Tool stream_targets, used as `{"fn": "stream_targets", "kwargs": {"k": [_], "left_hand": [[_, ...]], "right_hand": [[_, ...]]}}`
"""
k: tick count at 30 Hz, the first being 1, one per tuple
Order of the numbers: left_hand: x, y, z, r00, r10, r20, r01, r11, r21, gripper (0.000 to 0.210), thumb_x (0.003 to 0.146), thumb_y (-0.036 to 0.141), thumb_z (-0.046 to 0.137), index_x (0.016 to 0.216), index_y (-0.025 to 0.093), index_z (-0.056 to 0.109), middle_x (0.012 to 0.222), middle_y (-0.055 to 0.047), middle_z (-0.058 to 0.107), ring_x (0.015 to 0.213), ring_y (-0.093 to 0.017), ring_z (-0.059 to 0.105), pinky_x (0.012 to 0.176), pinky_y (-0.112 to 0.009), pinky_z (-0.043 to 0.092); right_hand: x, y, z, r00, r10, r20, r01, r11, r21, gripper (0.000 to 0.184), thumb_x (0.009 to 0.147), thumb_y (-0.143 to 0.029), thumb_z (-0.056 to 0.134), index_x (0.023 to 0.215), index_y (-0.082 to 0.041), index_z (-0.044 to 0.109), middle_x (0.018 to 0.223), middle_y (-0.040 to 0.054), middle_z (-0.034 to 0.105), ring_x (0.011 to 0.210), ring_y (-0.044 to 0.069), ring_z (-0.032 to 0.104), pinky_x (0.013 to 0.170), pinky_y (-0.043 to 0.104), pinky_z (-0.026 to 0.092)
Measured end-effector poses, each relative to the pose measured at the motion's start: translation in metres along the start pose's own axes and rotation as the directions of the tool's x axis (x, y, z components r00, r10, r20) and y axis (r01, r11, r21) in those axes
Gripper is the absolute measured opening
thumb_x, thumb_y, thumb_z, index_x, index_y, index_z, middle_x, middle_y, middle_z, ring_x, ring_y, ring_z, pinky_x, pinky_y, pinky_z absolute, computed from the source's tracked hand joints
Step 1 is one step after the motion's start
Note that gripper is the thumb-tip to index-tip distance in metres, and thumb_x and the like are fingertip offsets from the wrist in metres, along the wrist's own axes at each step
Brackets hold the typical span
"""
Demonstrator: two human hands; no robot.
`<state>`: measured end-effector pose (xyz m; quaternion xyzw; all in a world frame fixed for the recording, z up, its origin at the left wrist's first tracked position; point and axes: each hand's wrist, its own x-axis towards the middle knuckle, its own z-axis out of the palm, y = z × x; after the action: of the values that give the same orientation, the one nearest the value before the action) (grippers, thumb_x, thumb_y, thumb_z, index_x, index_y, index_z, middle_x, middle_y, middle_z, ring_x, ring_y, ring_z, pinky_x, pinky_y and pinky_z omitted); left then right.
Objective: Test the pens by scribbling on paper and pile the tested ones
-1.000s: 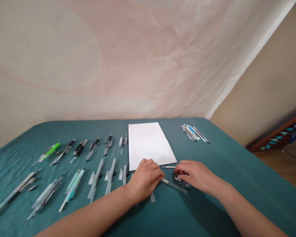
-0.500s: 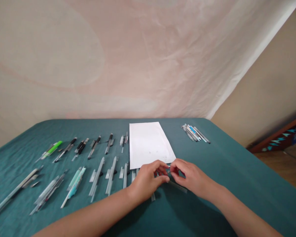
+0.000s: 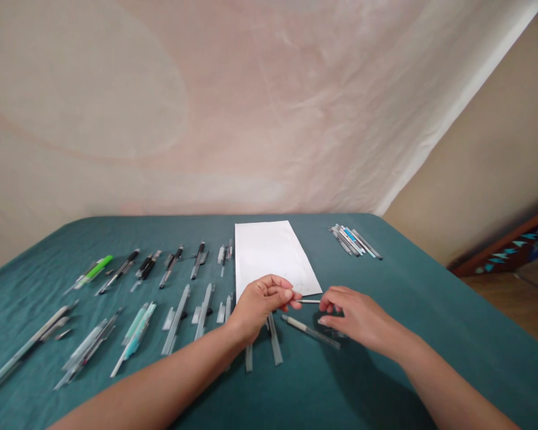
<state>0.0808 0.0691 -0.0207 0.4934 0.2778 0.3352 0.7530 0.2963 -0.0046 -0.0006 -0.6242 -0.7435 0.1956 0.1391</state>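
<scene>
My left hand [image 3: 269,300] is closed in a pinch on a thin pen refill [image 3: 311,301] that points right. At the refill's right end is my right hand [image 3: 356,310], fingers curved and thumb held apart from them; whether a fingertip touches the refill I cannot tell. Below lies a pen barrel [image 3: 311,331], slanting on the cloth. A small clear part [image 3: 341,335], mostly hidden, lies under my right hand. Two clear pen pieces, one a barrel [image 3: 275,340], stick out beneath my left hand.
A white sheet [image 3: 273,257] lies behind my hands on the green-covered table [image 3: 421,310]. To the left are two rows of taken-apart pens, including a green pen [image 3: 96,269] and clear barrels [image 3: 177,319]. A bundle of pens or refills [image 3: 354,240] lies at the back right.
My hands have drawn slightly apart, and the refill now shows between them. My right hand's fingers have loosened from a pinch. The pen barrel below is more exposed.
</scene>
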Motion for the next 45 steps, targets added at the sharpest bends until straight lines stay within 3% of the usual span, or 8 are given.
{"fn": "stream_targets", "kwargs": {"k": [9,18,21,24,29,36,40,45], "left_hand": [[-0.003,0.003,-0.001,0.997,-0.06,0.044,0.064,0.991,-0.121,0.028,0.074,0.03,0.07,0.09,0.013,0.054,0.095,-0.012,0.069,0.079,-0.018,0.067,0.065,-0.023,0.044],[-0.003,0.001,-0.004,0.994,-0.087,0.069,0.091,0.994,-0.057,0.022,0.072,0.025,0.068,0.086,0.014,0.055,0.084,-0.008,0.068,0.075,-0.02,0.067,0.067,-0.027,0.045],[-0.003,0.003,-0.003,0.993,-0.1,0.066,0.103,0.994,-0.042,0.017,0.072,0.021,0.065,0.085,0.014,0.056,0.075,-0.003,0.065,0.064,-0.016,0.066,0.061,-0.025,0.044],[-0.004,0.006,0.0,0.991,-0.119,0.066,0.121,0.992,-0.033,0.017,0.073,0.022,0.064,0.086,0.014,0.058,0.069,-0.001,0.061,0.059,-0.013,0.062,0.057,-0.023,0.042],[-0.005,0.004,0.004,0.988,-0.106,0.114,0.105,0.994,0.02,0.032,0.07,0.03,0.071,0.095,0.012,0.06,0.074,-0.002,0.061,0.062,-0.011,0.059,0.062,-0.024,0.045],[-0.006,-0.001,0.003,0.989,-0.04,0.139,0.024,0.994,0.111,0.024,0.073,0.028,0.07,0.088,0.012,0.062,0.073,-0.002,0.062,0.066,-0.012,0.058,0.068,-0.026,0.045],[-0.006,-0.002,0.003,0.989,0.007,0.145,-0.028,0.989,0.146,0.02,0.075,0.026,0.067,0.089,0.012,0.062,0.075,-0.001,0.061,0.067,-0.011,0.056,0.068,-0.026,0.044],[-0.008,-0.003,0.006,0.992,0.054,0.115,-0.071,0.987,0.147,0.018,0.075,0.023,0.067,0.086,0.013,0.057,0.074,0.001,0.058,0.065,-0.01,0.057,0.065,-0.025,0.044]], "right_hand": [[0.007,-0.006,0.014,0.996,-0.06,0.068,0.064,0.996,-0.067,0.011,0.085,-0.021,0.05,0.078,-0.019,0.059,0.077,0.003,0.061,0.072,0.016,0.054,0.065,0.025,0.038],[0.007,-0.009,0.013,0.992,-0.104,-0.073,0.117,0.971,0.208,0.02,0.092,-0.026,0.039,0.091,-0.02,0.057,0.088,0.003,0.059,0.077,0.014,0.055,0.07,0.026,0.041],[0.007,-0.013,0.012,0.998,-0.048,-0.038,0.059,0.909,0.413,0.023,0.093,-0.033,0.038,0.091,-0.019,0.056,0.077,0.0003,0.057,0.068,0.012,0.052,0.063,0.023,0.041],[0.008,-0.015,0.013,1.0,0.013,0.023,-0.025,0.776,0.63,0.027,0.093,-0.04,0.037,0.093,-0.018,0.052,0.065,-0.0027,0.052,0.058,0.01,0.049,0.056,0.021,0.04],[0.011,-0.017,0.015,1.0,0.024,0.01,-0.023,0.618,0.786,0.028,0.087,-0.044,0.049,0.093,-0.017,0.053,0.074,0.0007,0.06,0.064,0.011,0.055,0.058,0.023,0.045],[0.007,-0.02,0.016,0.99,0.063,-0.124,0.033,0.758,0.651,0.021,0.084,-0.038,0.058,0.092,-0.019,0.061,0.071,0.0004,0.066,0.065,0.013,0.06,0.064,0.024,0.047],[0.005,-0.021,0.018,0.953,-0.031,-0.301,0.165,0.886,0.433,0.016,0.085,-0.034,0.057,0.089,-0.022,0.067,0.077,0.0016,0.067,0.072,0.015,0.062,0.069,0.025,0.048],[0.003,-0.024,0.019,0.914,-0.157,-0.374,0.276,0.917,0.288,0.014,0.087,-0.029,0.055,0.092,-0.024,0.067,0.086,0.0033,0.068,0.081,0.016,0.063,0.074,0.027,0.049]]}}
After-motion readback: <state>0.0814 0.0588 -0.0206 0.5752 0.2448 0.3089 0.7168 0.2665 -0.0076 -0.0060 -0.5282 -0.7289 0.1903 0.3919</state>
